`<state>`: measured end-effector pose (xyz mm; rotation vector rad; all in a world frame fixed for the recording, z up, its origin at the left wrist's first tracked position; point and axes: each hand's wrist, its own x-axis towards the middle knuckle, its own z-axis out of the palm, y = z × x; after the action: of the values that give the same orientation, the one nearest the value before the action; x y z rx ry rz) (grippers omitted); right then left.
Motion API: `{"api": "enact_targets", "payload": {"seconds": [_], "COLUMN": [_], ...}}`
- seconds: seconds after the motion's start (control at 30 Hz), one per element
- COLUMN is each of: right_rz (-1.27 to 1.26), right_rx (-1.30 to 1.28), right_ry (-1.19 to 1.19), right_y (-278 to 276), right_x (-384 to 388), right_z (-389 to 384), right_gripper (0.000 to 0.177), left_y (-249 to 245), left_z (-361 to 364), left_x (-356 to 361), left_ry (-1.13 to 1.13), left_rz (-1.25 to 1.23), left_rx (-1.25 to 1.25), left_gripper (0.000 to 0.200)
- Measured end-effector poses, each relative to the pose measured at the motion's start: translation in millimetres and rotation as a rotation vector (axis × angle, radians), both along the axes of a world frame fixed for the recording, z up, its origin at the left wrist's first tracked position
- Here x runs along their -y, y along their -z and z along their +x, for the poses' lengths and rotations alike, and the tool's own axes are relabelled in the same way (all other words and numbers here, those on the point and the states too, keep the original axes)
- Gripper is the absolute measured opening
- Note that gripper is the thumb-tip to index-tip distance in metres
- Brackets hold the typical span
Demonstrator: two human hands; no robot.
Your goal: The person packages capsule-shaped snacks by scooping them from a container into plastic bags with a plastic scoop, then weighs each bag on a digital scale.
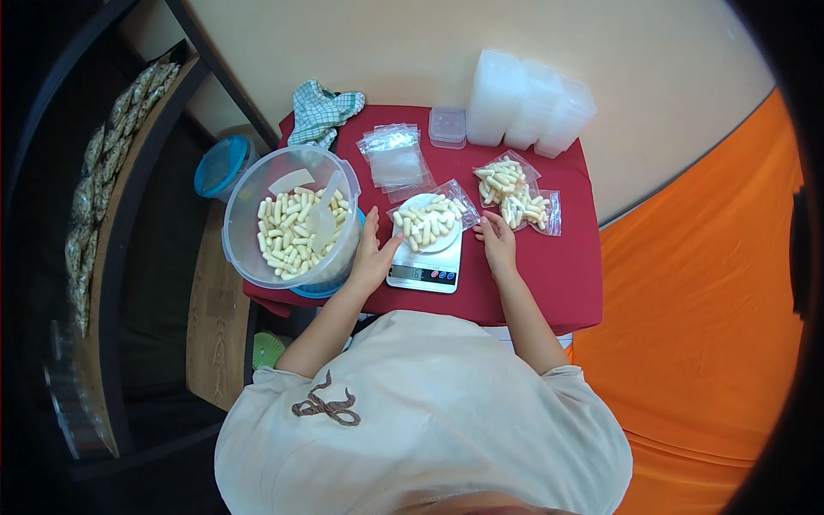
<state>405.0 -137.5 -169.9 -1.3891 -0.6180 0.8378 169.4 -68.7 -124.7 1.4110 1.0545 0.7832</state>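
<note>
The bag of snacks (432, 221) sits on the scale (425, 273), so its weight shows. The left hand (373, 256) lies open left of the scale. The right hand (498, 245) is right of it; its grip is too small to tell.

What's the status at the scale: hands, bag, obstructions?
Left hand open, between tub and scale. Right hand at snack bag right edge, grip unclear. Bag sits on scale. Two packed bags lie further right.

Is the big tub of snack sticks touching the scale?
Apart. The head view shows the left hand lying in a gap between the tub and the scale.
</note>
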Motion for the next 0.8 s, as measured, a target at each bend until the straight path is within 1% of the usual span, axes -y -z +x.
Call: {"api": "enact_targets", "payload": {"seconds": [0.07, 0.1, 0.13, 0.17, 0.2, 0.23, 0.27, 0.3, 0.33, 0.37, 0.4, 0.43, 0.47, 0.5, 0.53, 0.57, 0.6, 0.63, 0.7, 0.77, 0.8], "right_rz": [-0.103, -0.101, -0.087, -0.072, -0.067, 0.046, 0.160, 0.165, 0.217, 0.267, 0.282, 0.356, 0.370, 0.384, 0.424, 0.426, 0.459, 0.492, 0.452, 0.421, 0.418], "right_rx": [-0.027, -0.027, -0.079, -0.132, -0.130, -0.062, 0.006, 0.009, 0.058, 0.106, 0.133, 0.263, 0.470, 0.680, 0.812, 0.817, 0.848, 0.878, 0.876, 0.824, 0.825], "right_ry": [0.010, 0.010, -0.021, -0.053, -0.056, -0.041, -0.028, -0.035, -0.062, -0.089, -0.117, -0.139, -0.167, -0.191, -0.191, -0.194, -0.214, -0.234, -0.223, -0.165, -0.161], "right_y": [-15.1, -15.9, -16.0, -16.6, -17.8, -19.8, -22.0, -36.2, -64.6, -89.8, -106.0, -110.9, -119.7, -132.5, -142.6, -148.0, -152.0, -154.8, -155.4, -152.0, -152.1], "right_x": [-9.1, -13.8, -18.6, -21.5, -23.3, -25.9, -28.8, -27.9, -20.0, -11.3, -4.2, 0.6, 7.1, 13.4, 17.8, 19.8, 21.2, 22.4, 23.3, 22.0, 23.1], "right_z": [-5.0, -3.8, -2.7, -2.6, -3.0, -3.3, -3.6, -9.3, -22.2, -35.7, -47.1, -54.5, -60.1, -65.6, -71.0, -73.5, -74.9, -76.2, -78.7, -79.3, -78.2], "right_gripper": [0.031, 0.031, 0.031, 0.031, 0.031, 0.030, 0.029, 0.029, 0.028, 0.028, 0.023, 0.020, 0.020, 0.019, 0.021, 0.021, 0.022, 0.023, 0.023, 0.024, 0.024], "left_y": [-3.6, -4.8, -2.8, 1.3, -5.4, -12.6, -20.6, -29.0, -23.3, -32.2, -49.4, -61.8, -66.3, -66.6, -66.8, -67.2, -70.2, -67.4, -55.0, -44.7, -47.3], "left_z": [-0.1, -0.7, -1.9, -3.2, -3.1, -3.6, -4.0, -2.1, 0.6, 3.6, 7.7, 12.4, 18.4, 22.7, 26.9, 31.0, 35.0, 36.8, 40.2, 42.8, 43.5], "left_x": [1.2, 1.7, 1.2, -0.3, 0.1, 2.9, 8.1, 11.0, 9.3, 11.3, 14.5, 16.9, 17.3, 15.8, 13.7, 13.2, 14.8, 14.7, 14.2, 13.3, 14.7], "left_ry": [0.003, 0.005, 0.005, 0.015, 0.024, 0.020, 0.048, 0.074, 0.060, 0.052, 0.077, 0.103, 0.074, 0.069, 0.069, 0.069, 0.037, 0.034, 0.013, 0.001, -0.012], "left_rz": [0.023, 0.044, 0.046, 0.106, 0.166, 0.172, 0.318, 0.462, 0.642, 0.642, 0.739, 0.835, 0.840, 0.839, 0.810, 0.782, 0.782, 0.784, 0.697, 0.670, 0.644], "left_rx": [-0.011, -0.023, -0.022, -0.047, -0.072, -0.069, -0.165, -0.263, -0.299, -0.300, -0.292, -0.283, -0.288, -0.287, -0.200, -0.111, 0.013, 0.018, 0.160, 0.175, 0.187], "left_gripper": [0.078, 0.078, 0.078, 0.080, 0.083, 0.083, 0.085, 0.087, 0.098, 0.098, 0.103, 0.109, 0.114, 0.114, 0.111, 0.108, 0.099, 0.099, 0.094, 0.093, 0.091]}}
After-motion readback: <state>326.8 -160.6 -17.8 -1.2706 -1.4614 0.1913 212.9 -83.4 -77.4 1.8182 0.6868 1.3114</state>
